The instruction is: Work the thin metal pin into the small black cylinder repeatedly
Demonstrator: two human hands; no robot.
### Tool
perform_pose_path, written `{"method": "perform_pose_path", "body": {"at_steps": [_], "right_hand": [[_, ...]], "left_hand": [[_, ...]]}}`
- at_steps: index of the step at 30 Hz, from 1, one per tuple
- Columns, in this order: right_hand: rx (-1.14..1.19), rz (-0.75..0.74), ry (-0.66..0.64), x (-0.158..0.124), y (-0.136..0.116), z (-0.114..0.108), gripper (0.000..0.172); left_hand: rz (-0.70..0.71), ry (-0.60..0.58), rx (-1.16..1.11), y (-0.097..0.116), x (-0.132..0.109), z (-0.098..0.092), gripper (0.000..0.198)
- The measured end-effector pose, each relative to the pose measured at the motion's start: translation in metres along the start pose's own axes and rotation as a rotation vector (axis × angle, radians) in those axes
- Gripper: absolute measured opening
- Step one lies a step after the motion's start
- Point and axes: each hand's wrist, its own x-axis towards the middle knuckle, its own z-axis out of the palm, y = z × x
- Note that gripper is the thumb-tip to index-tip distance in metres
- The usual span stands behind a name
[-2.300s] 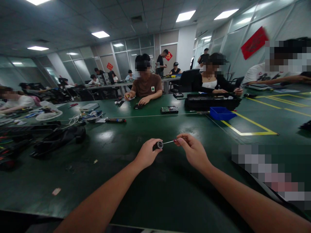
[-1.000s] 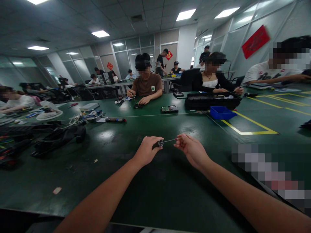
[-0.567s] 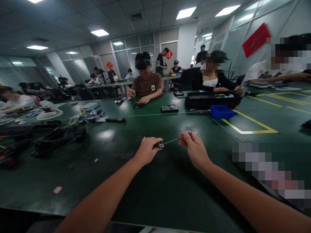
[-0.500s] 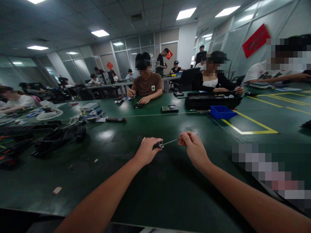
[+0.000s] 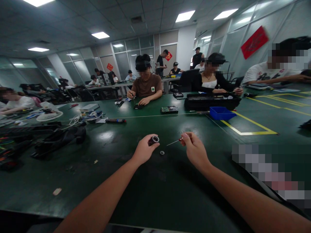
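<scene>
- My left hand has a short black cylinder wrapped in its fingers, thumb under it. The end facing me has a silver ring and looks hollow, pretty dark in there, so I can't tell if anything's inside.
- My right hand is in a narrow pinch on a skinny screwdriver, red at the grip. The shaft points left at the cylinder, near it but not touching.
- There's a little round metallic piece just below the gap between the two. Can't tell if it's sitting on the tabletop or slightly above it.
- Containers: blue bin ahead and to the right, well apart from my right hand, and I can't make out its bottom. Behind it, a long black tray with some pale bits inside, too small to ID.
- Edges: the near edge crosses under my forearms, with a broad stretch of green between it and my hands.
- Elbow room: the black gear on the left is well apart from my left hand, and the circuit-board drive is well ahead of both hands.
</scene>
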Motion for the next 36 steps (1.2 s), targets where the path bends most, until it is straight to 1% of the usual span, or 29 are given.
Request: {"method": "perform_pose_path", "body": {"at_steps": [5,7,9,12,14,16,19,22,25,27,30,33,36], "right_hand": [[0.019,-0.005,0.001,0.000,0.001,0.000,0.033],[0.023,-0.005,0.000,-0.001,0.000,0.000,0.032],[0.032,-0.004,-0.001,-0.001,0.000,0.000,0.032],[0.044,0.001,-0.004,-0.001,0.000,0.000,0.033],[0.045,-0.002,-0.004,-0.001,0.002,0.001,0.034],[0.045,-0.016,-0.001,-0.001,0.005,0.002,0.034],[0.047,-0.034,-0.006,0.000,0.007,0.003,0.034],[0.039,-0.028,-0.011,-0.001,0.006,0.003,0.033],[0.035,-0.019,-0.012,-0.001,0.004,0.002,0.032],[0.034,-0.014,-0.010,-0.001,0.002,0.001,0.032],[0.033,-0.004,-0.013,-0.001,0.000,0.001,0.031],[0.032,-0.007,-0.014,-0.001,0.000,0.000,0.031],[0.037,-0.016,-0.017,-0.001,0.001,0.000,0.033]], "left_hand": [[-0.130,0.049,-0.374,-0.004,0.006,-0.004,0.039],[-0.156,0.034,-0.409,-0.004,0.006,-0.007,0.033],[-0.135,0.000,-0.279,0.001,0.003,-0.010,0.026],[-0.011,-0.061,0.112,0.011,-0.003,-0.011,0.023],[0.083,-0.137,0.354,0.016,-0.008,-0.008,0.017],[0.132,-0.246,0.529,0.018,-0.011,-0.002,0.018],[0.133,-0.352,0.694,0.014,-0.013,0.007,0.030],[0.127,-0.389,0.767,0.009,-0.011,0.011,0.030],[0.121,-0.382,0.745,0.008,-0.009,0.010,0.025],[0.106,-0.351,0.702,0.009,-0.008,0.006,0.024],[0.045,-0.297,0.585,0.010,-0.006,0.001,0.024],[-0.018,-0.194,0.370,0.010,-0.002,-0.006,0.028],[-0.125,-0.072,0.054,0.009,0.004,-0.014,0.033]]}}
